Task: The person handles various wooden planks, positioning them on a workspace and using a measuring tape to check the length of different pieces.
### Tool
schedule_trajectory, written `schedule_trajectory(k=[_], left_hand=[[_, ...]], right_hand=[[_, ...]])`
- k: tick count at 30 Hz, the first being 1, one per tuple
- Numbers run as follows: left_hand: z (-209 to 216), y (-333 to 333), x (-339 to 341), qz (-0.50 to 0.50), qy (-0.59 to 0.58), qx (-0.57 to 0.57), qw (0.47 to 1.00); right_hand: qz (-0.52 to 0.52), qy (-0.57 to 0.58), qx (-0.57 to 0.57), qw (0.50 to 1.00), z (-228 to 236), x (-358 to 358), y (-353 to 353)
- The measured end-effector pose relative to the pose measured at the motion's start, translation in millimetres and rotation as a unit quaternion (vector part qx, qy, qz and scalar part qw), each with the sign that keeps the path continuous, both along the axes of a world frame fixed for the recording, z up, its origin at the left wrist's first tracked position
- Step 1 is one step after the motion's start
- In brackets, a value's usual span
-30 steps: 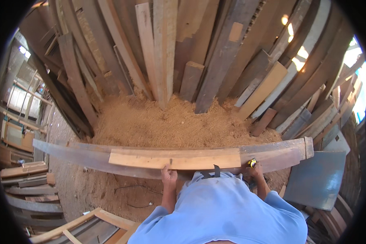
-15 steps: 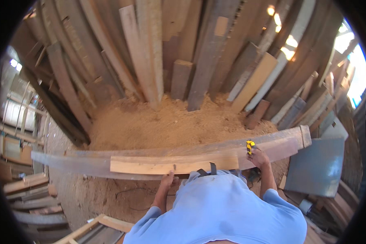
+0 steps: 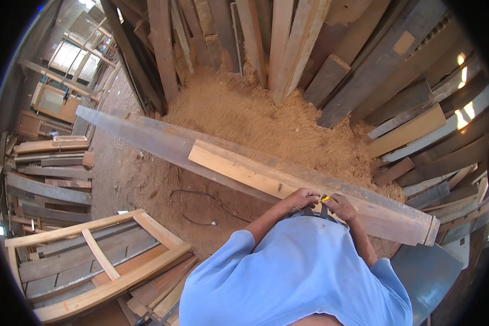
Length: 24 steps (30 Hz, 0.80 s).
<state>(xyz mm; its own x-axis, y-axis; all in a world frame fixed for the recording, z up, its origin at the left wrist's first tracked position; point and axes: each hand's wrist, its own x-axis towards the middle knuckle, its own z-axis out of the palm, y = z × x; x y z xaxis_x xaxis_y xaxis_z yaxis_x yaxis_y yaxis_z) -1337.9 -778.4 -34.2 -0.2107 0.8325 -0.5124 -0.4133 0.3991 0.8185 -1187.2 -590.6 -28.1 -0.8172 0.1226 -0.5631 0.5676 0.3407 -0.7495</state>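
A pale wooden plank [image 3: 236, 171] lies on a long, weathered board [image 3: 146, 142] that slants across in front of me. Over the right end of the plank my two hands come together. My right hand [image 3: 340, 208] is closed around a small yellow and black tape measure [image 3: 325, 199], mostly covered by the fingers. My left hand [image 3: 303, 199] meets it from the left, its fingers pinched at the tape measure's edge. Whether any blade is drawn out cannot be made out.
Many upright boards [image 3: 331, 76] lean in a row beyond a heap of sawdust [image 3: 244, 108]. A wooden frame [image 3: 100, 255] stands low at left, near stacked timber [image 3: 54, 174]. A dark cable [image 3: 201, 194] lies on the ground. A grey-blue sheet [image 3: 426, 277] is at right.
My left hand has left the plank's near edge and moved right to the tape measure. My right hand has brought the tape measure in closer. The view has turned rightward.
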Motion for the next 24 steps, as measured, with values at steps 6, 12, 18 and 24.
schedule_trajectory(k=[6, 12, 18, 24], left_hand=[[-38.6, -26.2, -3.5, 0.004, 0.003, 0.007, 1.000], [-22.2, -77.5, -36.8, 0.177, 0.067, -0.033, 0.981], [-60.4, -248.0, -155.3, 0.572, -0.137, 0.049, 0.808], [-53.1, -281.5, -165.5, 0.558, 0.271, -0.187, 0.762]], right_hand=[[0.013, 0.098, 0.030, 0.995, 16.0, -27.3, -43.9], [-0.030, -0.055, -0.027, 0.998, 40.9, -14.9, -24.8], [0.096, -0.008, 0.082, 0.992, -4.9, 80.2, 38.9], [-0.018, -0.176, -0.060, 0.982, 30.5, 60.7, 13.9]])
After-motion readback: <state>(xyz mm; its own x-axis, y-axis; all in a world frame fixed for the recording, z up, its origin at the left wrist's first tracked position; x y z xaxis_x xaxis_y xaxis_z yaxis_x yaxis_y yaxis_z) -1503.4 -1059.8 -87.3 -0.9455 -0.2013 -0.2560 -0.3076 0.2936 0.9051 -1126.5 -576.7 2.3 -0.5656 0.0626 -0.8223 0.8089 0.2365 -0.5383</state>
